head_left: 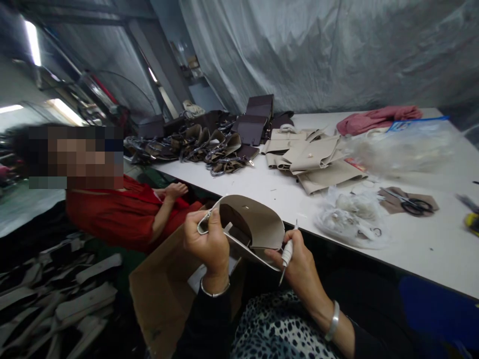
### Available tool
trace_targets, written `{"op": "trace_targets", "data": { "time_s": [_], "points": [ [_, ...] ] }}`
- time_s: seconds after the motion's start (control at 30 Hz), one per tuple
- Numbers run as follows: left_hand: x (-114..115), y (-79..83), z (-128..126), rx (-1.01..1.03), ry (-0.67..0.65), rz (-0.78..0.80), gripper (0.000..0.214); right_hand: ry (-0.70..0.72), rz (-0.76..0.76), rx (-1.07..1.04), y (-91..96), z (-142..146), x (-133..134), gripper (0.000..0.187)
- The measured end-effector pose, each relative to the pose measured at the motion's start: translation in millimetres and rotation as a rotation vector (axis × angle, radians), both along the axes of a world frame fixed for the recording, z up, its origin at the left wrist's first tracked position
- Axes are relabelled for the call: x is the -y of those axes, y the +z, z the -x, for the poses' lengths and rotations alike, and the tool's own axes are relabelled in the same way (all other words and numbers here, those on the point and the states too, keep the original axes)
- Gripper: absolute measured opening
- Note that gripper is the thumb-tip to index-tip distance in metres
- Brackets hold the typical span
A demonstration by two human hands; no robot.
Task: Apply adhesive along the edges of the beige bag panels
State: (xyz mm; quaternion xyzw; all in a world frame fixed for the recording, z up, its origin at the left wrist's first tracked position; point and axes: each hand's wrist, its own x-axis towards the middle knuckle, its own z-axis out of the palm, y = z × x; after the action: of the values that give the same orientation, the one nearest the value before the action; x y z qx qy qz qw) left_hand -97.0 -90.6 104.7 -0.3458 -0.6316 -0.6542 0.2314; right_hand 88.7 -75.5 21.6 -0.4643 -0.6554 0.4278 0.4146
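Note:
A beige bag body (267,219) with a darker inside hangs open between my hands, above my lap. My left hand (209,244) is closed on its left rim, the thumb on top and fingers around the edge. At the opposite rim is my right hand (301,262), its fingers closed around a white-handled awl (287,253). Thin metal shows at both ends of that tool. My right thumb and fingertips also touch the bag's edge; whether they pinch it is hard to tell. A small shiny spot shows on the bag's inner wall.
Along the white table (411,254) lie dark bag pieces (224,144), beige bag pieces (314,154), a plastic bag of small parts (352,214), scissors (413,204) and pink cloth (377,119). A person in red (123,214) sits at left. Below is a cardboard box (160,289).

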Motion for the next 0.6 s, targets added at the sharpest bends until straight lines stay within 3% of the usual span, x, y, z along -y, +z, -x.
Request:
{"op": "trace_targets", "data": {
  "time_s": [0.33,0.6],
  "points": [
    [9,-34.8,25,0.35,-0.151,0.139,0.021,0.038,-0.024,-0.019,-1.1,-17,6,0.029],
    [27,-51.2,65,0.575,-0.409,0.274,0.03,-0.038,-0.078,-0.124,2.6,-28,7,0.029]
  ]
}}
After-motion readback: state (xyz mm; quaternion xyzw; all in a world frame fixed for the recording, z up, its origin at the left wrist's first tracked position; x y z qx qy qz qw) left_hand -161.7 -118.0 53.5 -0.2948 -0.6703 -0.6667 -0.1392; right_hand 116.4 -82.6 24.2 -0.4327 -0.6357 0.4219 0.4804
